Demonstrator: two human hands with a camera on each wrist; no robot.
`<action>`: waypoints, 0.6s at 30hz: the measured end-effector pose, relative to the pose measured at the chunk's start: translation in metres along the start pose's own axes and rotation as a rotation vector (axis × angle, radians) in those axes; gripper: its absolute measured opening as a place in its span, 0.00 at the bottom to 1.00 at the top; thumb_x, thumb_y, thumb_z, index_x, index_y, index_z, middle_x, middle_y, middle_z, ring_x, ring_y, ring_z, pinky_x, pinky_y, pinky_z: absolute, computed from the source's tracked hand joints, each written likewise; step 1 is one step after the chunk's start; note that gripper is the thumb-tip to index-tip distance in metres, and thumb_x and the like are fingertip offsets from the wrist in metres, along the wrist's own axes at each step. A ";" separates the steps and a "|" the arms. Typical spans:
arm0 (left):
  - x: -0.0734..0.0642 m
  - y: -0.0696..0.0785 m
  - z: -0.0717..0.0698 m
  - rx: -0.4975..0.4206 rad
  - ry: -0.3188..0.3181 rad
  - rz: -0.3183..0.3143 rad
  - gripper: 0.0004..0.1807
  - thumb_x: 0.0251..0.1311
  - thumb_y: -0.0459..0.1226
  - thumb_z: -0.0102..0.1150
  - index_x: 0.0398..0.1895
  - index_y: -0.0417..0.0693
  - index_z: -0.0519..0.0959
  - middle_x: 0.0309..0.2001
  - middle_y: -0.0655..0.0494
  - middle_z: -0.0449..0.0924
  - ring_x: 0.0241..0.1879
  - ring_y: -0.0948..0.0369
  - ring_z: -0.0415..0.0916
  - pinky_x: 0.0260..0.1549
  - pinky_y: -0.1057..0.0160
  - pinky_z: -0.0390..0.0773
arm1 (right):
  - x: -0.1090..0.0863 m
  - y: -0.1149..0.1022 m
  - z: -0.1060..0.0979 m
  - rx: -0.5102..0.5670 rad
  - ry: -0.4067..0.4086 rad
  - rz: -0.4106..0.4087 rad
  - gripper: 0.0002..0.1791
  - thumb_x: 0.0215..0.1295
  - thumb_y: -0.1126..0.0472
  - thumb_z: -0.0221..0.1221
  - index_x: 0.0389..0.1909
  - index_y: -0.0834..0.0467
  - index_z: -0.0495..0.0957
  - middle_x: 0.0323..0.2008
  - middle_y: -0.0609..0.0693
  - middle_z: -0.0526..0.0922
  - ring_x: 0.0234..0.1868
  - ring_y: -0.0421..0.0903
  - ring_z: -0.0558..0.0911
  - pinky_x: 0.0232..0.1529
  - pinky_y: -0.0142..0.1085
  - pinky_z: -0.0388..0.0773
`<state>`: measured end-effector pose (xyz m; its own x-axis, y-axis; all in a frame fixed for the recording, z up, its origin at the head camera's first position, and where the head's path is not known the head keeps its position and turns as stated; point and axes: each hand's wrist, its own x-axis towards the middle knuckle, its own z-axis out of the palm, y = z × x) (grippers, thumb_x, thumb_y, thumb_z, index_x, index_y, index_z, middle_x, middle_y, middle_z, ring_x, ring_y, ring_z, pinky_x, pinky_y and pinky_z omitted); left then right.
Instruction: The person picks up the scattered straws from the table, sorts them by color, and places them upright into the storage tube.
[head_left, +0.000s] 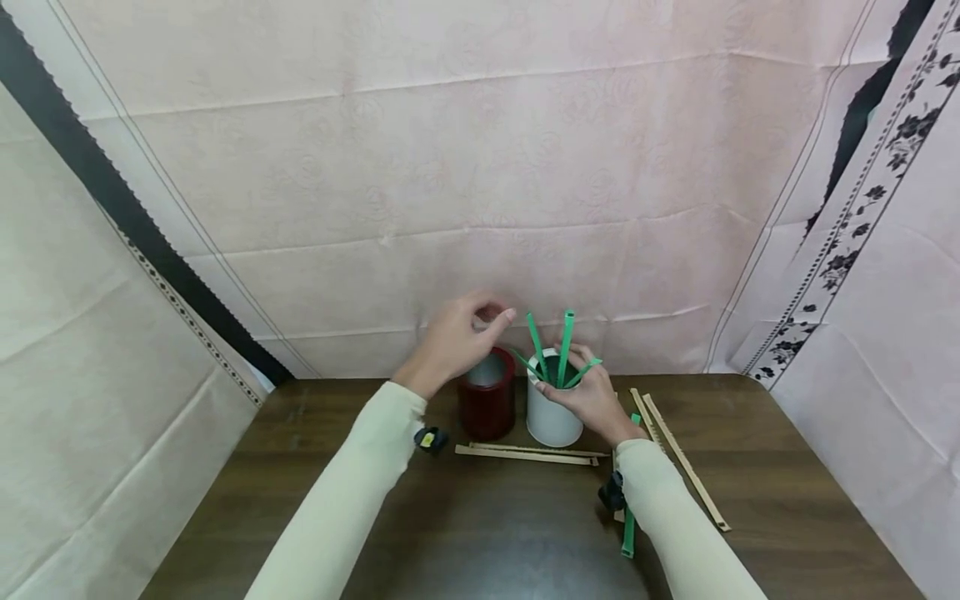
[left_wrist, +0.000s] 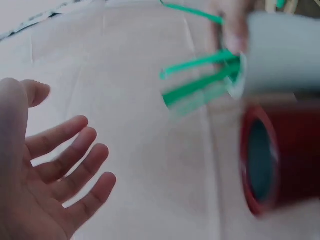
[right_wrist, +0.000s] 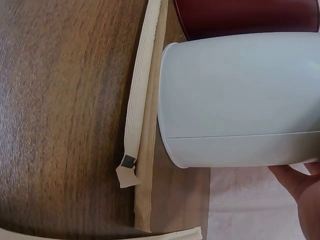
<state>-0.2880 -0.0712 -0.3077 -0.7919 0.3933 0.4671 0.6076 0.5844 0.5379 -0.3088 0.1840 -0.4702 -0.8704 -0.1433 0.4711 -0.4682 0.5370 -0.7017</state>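
Note:
My left hand (head_left: 453, 343) is raised over the red cylindrical cup (head_left: 486, 412), holding nothing. In the left wrist view its fingers (left_wrist: 75, 162) are spread and slightly bent, apart from the cup. Just right of the red cup stands a white cylindrical cup (head_left: 553, 419), with several thin green strips (head_left: 566, 346) sticking out of its mouth. My right hand (head_left: 592, 404) holds the white cup near its rim from the right side. In the right wrist view the thumb side of that hand (right_wrist: 300, 185) touches the cup wall; the rest is out of frame.
Beige flat strips (head_left: 525, 455) lie in front of the cups, and more beige strips (head_left: 686, 462) lie to the right. Another green strip (head_left: 628, 537) lies partly under my right forearm. A pale cloth (head_left: 480, 167) hangs behind the brown table (head_left: 487, 533).

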 end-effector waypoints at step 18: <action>-0.027 -0.116 0.075 0.037 -0.182 -0.180 0.56 0.50 0.71 0.72 0.81 0.61 0.65 0.78 0.55 0.63 0.75 0.51 0.64 0.69 0.41 0.71 | -0.001 -0.001 0.000 0.016 0.009 0.010 0.44 0.61 0.43 0.76 0.73 0.58 0.75 0.71 0.56 0.71 0.69 0.58 0.72 0.63 0.61 0.74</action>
<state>-0.3418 -0.0965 -0.4359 -0.8871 0.4000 0.2302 0.4558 0.6809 0.5732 -0.3073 0.1840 -0.4704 -0.8736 -0.1310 0.4687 -0.4623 0.5247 -0.7148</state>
